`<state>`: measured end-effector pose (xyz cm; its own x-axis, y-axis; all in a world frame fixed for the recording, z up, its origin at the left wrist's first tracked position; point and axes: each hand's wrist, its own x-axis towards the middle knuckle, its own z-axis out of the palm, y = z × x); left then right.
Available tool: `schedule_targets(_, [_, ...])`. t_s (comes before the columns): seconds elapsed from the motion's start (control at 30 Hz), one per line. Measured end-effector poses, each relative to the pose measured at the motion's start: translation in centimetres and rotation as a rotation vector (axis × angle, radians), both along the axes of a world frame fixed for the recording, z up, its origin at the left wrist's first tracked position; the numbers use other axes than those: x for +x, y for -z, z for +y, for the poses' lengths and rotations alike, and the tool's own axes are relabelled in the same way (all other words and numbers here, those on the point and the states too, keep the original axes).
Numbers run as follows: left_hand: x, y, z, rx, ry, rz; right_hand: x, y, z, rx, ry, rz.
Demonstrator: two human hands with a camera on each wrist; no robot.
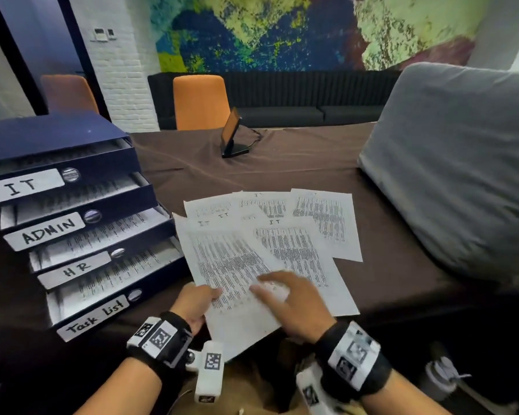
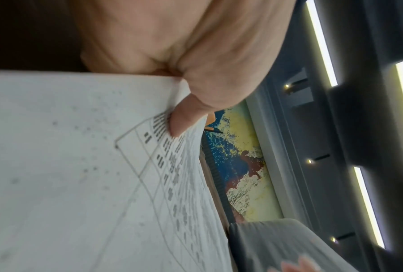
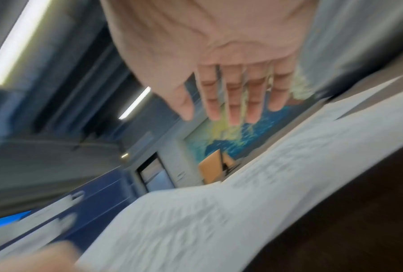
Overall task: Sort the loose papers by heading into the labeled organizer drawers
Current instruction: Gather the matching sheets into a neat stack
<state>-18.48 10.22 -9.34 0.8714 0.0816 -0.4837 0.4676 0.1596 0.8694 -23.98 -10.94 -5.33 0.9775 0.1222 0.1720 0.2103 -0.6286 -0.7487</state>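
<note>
Here the left hand (image 1: 196,304) pinched the near left edge of a printed sheet (image 1: 231,274), thumb (image 2: 184,119) on top and the other fingers hidden beneath it, holding the page a little off the brown tablecloth (image 1: 282,166). The right hand (image 1: 294,304) hovered over the same sheet with its fingers (image 3: 233,95) straight and close together, gripping nothing. More loose papers (image 1: 324,220) lay fanned out just beyond, overlapping, several headed "IT". To the left stood the dark blue organizer (image 1: 57,139), its four drawers pulled out in steps and labelled IT, ADMIN, HR and Task list, each with paper in it. A grey cushion (image 1: 456,163) sat at the right, and a small tilted screen (image 1: 232,134) stood farther back on the table
</note>
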Motion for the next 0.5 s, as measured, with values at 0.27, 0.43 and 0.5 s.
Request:
schedule_targets(0.27, [-1.3,-0.7,1.6,0.208,0.060,-0.032,3.6,1.1,-8.4,-0.264,0.629,0.402])
schedule_targets(0.43, [-2.0,-1.3,0.7,0.258,0.064,-0.058,3.8,0.8,-8.7,-0.324,0.655,0.411])
schedule_targets(0.5, [-2.0,-1.3,0.7,0.249,0.049,-0.038,3.7,1.2,-8.4,-0.337,0.651,0.425])
